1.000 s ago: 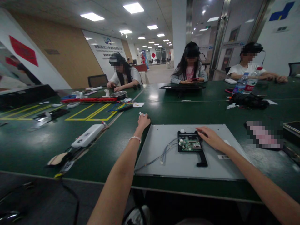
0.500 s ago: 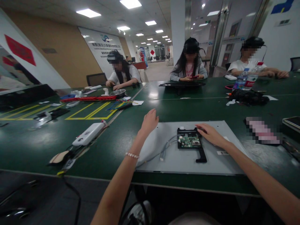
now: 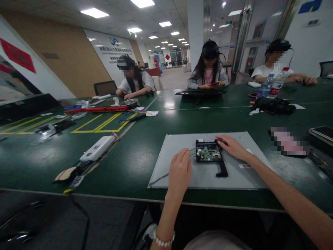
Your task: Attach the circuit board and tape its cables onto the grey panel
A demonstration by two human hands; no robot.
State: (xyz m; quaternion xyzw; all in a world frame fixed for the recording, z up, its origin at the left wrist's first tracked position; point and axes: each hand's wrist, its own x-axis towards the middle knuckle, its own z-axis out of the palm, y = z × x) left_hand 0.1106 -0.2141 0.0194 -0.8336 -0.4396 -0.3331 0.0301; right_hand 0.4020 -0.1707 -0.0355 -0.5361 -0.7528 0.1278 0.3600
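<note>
A grey metal panel (image 3: 234,173) lies flat on the green table in front of me. On it sits a small green circuit board (image 3: 208,155) in a black bracket (image 3: 221,170), with thin grey wires running off to the left. My right hand (image 3: 232,146) rests on the right edge of the board, fingers laid flat. My left hand (image 3: 180,170) hovers over the wires just left of the board, fingers curled downward; whether it grips a wire is hidden.
A white device (image 3: 97,148) and cables lie to the left near yellow floor-tape markings (image 3: 104,123). Water bottles (image 3: 270,88) and a black bundle (image 3: 273,105) stand at the right. A phone (image 3: 321,132) lies far right. Three people sit across the table.
My left hand has pulled back from the far-left table area onto the panel, coming down over the wires beside the board. My right hand stays on the board.
</note>
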